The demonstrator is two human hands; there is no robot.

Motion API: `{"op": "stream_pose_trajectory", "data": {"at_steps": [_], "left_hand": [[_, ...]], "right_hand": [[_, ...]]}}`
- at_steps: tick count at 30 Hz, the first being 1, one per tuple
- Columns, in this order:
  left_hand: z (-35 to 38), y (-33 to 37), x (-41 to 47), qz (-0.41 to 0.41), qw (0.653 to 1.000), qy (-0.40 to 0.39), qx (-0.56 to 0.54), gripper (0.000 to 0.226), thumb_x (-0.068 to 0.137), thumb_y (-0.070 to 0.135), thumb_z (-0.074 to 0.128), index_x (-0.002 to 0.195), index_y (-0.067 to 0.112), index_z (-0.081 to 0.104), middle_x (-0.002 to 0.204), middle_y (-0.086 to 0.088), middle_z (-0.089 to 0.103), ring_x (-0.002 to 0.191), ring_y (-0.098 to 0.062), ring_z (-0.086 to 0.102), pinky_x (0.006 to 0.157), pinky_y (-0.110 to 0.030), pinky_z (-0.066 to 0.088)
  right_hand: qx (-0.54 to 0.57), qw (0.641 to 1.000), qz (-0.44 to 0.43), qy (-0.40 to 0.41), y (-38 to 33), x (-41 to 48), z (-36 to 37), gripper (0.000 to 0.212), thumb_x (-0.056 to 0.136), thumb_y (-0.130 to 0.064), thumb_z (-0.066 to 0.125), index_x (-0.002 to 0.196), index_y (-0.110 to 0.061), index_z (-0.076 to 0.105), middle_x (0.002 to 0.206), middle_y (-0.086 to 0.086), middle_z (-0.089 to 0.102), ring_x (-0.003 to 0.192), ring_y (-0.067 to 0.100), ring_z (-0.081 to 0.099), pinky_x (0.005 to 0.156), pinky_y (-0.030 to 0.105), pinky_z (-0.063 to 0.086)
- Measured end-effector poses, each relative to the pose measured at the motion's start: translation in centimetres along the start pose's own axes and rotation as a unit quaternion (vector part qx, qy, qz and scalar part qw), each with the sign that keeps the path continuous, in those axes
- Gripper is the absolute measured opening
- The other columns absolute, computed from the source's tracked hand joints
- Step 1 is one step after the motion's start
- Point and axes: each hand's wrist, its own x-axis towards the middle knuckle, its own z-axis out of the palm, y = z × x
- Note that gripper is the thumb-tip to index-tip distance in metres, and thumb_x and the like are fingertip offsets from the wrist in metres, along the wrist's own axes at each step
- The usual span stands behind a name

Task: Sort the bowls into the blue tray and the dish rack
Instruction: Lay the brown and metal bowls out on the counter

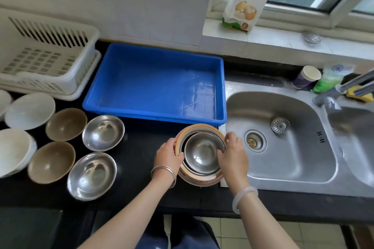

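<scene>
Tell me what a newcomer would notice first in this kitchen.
The bright blue tray dominates, empty, on the black counter beside the steel sink. Just in front, the left hand and right hand grip a nested stack of bowls. At the left, loose bowls sit near the white dish rack.

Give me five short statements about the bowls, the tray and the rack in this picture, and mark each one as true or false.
1. The blue tray holds no bowls. True.
2. The left hand and the right hand grip the bowl stack from both sides. True.
3. Two steel bowls lie in the dish rack. False: nothing shows in the rack; both stand on the counter.
4. The bowl stack is inside the sink. False: it is over the counter, beside the sink's left edge.
5. Two brown bowls stand left of the steel bowls. True.
</scene>
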Motion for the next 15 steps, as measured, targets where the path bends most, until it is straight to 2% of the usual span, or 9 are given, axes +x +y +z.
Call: {"op": "stream_pose_trajectory", "data": {"at_steps": [3, 5, 7, 9, 13, 15], "left_hand": [[0.2, 0.1, 0.2, -0.001, 1.000, -0.002, 0.004, 0.035, 0.083, 0.015, 0.062, 0.116, 0.022, 0.054, 0.106, 0.000, 0.061, 0.086, -0.009, 0.057, 0.072, -0.021, 0.046], [0.2, 0.1, 0.3, -0.004, 1.000, -0.004, 0.011, 0.035, 0.084, 0.016, 0.062, 0.118, 0.022, 0.053, 0.107, 0.000, 0.061, 0.087, -0.011, 0.060, 0.072, -0.021, 0.048], [0.2, 0.1, 0.3, -0.007, 1.000, -0.005, 0.018, 0.035, 0.084, 0.017, 0.061, 0.118, 0.022, 0.053, 0.106, 0.000, 0.061, 0.087, -0.012, 0.061, 0.071, -0.021, 0.049], [0.3, 0.2, 0.4, -0.011, 1.000, -0.004, 0.024, 0.034, 0.084, 0.019, 0.062, 0.118, 0.022, 0.053, 0.105, 0.000, 0.062, 0.086, -0.011, 0.061, 0.071, -0.021, 0.049], [0.6, 0.7, 0.5, -0.019, 0.998, 0.000, 0.052, 0.040, 0.081, 0.025, 0.067, 0.117, 0.021, 0.052, 0.108, 0.001, 0.058, 0.087, -0.011, 0.057, 0.072, -0.022, 0.045], [0.8, 1.0, 0.6, -0.021, 0.997, 0.001, 0.075, 0.042, 0.079, 0.027, 0.069, 0.116, 0.020, 0.051, 0.109, 0.000, 0.055, 0.089, -0.014, 0.056, 0.071, -0.024, 0.045]], "right_hand": [[-0.007, 1.000, 0.003, 0.005, 0.2, 0.1, -0.4, 0.022, 0.081, -0.013, 0.060, 0.099, -0.015, 0.048, 0.086, 0.000, 0.045, 0.071, 0.028, 0.052, 0.057, 0.030, 0.035], [-0.013, 1.000, 0.002, 0.008, 0.2, 0.3, -0.6, 0.016, 0.082, -0.016, 0.060, 0.094, -0.013, 0.051, 0.081, 0.002, 0.053, 0.072, 0.028, 0.054, 0.057, 0.030, 0.035], [-0.025, 1.000, -0.007, 0.013, 0.3, 0.5, -0.9, 0.007, 0.083, -0.018, 0.058, 0.083, -0.012, 0.055, 0.078, 0.007, 0.062, 0.067, 0.026, 0.050, 0.056, 0.029, 0.033], [-0.013, 1.000, -0.002, 0.019, 0.5, 0.7, -1.3, 0.011, 0.083, -0.018, 0.058, 0.076, -0.010, 0.058, 0.074, 0.009, 0.065, 0.064, 0.025, 0.048, 0.056, 0.028, 0.032], [0.034, 0.998, 0.003, 0.045, 1.1, 0.9, -2.7, 0.013, 0.081, -0.018, 0.060, 0.069, -0.014, 0.058, 0.062, 0.004, 0.059, 0.060, 0.025, 0.047, 0.050, 0.027, 0.029], [0.054, 0.997, 0.005, 0.054, 1.3, 0.8, -3.3, 0.014, 0.080, -0.019, 0.062, 0.068, -0.015, 0.057, 0.059, -0.001, 0.055, 0.058, 0.022, 0.047, 0.047, 0.021, 0.028]]}}
